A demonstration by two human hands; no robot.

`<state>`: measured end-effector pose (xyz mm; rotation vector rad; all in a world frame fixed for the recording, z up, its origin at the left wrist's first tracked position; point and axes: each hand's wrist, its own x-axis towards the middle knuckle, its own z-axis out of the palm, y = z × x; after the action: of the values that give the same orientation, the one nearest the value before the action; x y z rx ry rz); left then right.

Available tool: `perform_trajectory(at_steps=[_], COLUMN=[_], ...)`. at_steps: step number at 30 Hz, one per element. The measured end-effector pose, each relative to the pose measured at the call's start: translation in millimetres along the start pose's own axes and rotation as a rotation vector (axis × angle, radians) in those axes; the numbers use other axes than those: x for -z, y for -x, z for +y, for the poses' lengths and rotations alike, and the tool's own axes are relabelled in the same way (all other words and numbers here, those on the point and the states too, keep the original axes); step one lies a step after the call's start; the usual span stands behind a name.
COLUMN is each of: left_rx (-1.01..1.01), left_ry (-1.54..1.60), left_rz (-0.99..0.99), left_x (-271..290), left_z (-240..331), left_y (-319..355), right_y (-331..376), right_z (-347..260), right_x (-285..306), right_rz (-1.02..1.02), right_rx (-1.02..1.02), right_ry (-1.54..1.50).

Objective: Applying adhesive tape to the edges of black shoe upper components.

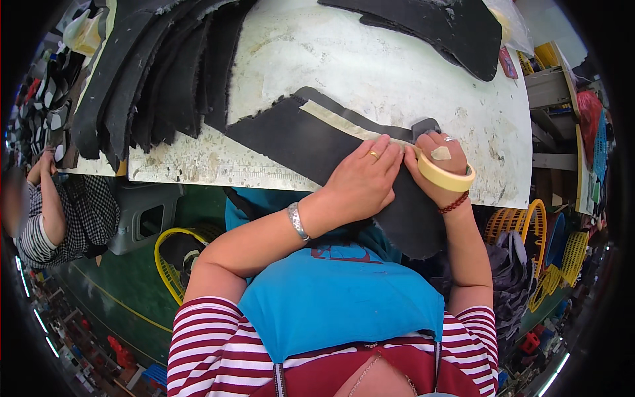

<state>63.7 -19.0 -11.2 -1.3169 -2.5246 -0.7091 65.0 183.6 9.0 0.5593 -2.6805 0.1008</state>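
A black, felt-like cut piece (284, 135) lies over the table's near edge, its lower end hanging toward my apron. Along its upper curved edge runs a strip of cream masking tape (334, 119). My left hand (364, 178) rests flat on the strip, fingers stretched out and close together. Just right of it, my right hand (433, 162) is closed at the tape's end, its thumb against the piece. A roll of masking tape (471, 180) sits round the right hand near the wrist. Its fingertips are partly hidden.
Overlapping black pieces (155, 73) hang over the worn white table (278, 59) at the left. More black pieces (450, 30) lie at the far right. A ruler scale (264, 177) runs along the near edge. Yellow baskets (532, 225) stand at right; another person (53, 205) is at far left.
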Motion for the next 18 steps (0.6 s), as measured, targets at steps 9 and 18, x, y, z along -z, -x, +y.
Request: perform_trajectory(at_steps=[9, 18], left_rx=[0.046, 0.008], left_ry=[0.042, 0.023], left_rz=[0.035, 0.027], left_x=[-4, -7], left_z=[0, -1], left_y=[5, 8], right_y=[8, -3], right_z=[11, 62], right_x=[11, 27], right_rz=[0.063, -0.085], right_rx=[-0.12, 0.245], right_ry=[-0.264, -0.122])
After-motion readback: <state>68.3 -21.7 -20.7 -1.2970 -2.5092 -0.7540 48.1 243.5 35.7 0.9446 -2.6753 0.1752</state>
